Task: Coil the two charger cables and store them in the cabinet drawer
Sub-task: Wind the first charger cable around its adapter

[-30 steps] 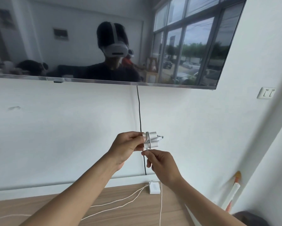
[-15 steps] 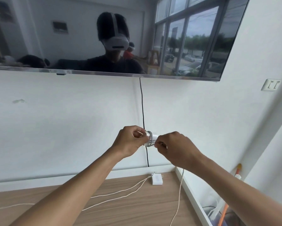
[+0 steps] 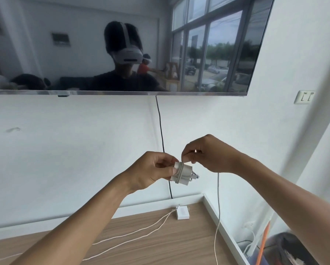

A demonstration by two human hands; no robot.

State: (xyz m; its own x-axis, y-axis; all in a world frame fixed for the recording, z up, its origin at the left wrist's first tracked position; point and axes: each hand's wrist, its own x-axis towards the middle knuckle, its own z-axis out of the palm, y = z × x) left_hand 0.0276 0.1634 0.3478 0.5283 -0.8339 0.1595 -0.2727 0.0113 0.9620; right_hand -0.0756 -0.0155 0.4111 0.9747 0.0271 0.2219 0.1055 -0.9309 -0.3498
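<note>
Both hands are up in front of the white wall, just above the wooden cabinet top [image 3: 160, 247]. The left hand [image 3: 152, 172] grips a small white charger block [image 3: 184, 175], thumb and fingers curled round its rear end, with the metal prongs poking out to the right. A couple of turns of thin pale cable [image 3: 219, 207] wrap round the block's middle. The right hand [image 3: 208, 153] sits just above and to the right of the block, thumb and forefinger pinching that cable right at the top of the wrap, the other fingers curled in. From under the right hand the loose length drops straight down, crosses the right edge of the cabinet top and runs out of the bottom of the view. Down on the wood, near the back right corner, lies a second white square charger [image 3: 183, 212], flat, with its own pale cable [image 3: 141, 233] running leftward across the surface in two strands. Behind the hands a black cord [image 3: 161, 131] hangs down the wall from the wall-mounted dark television [image 3: 217, 54], and a white wall switch [image 3: 304, 96] sits off to the right.
</note>
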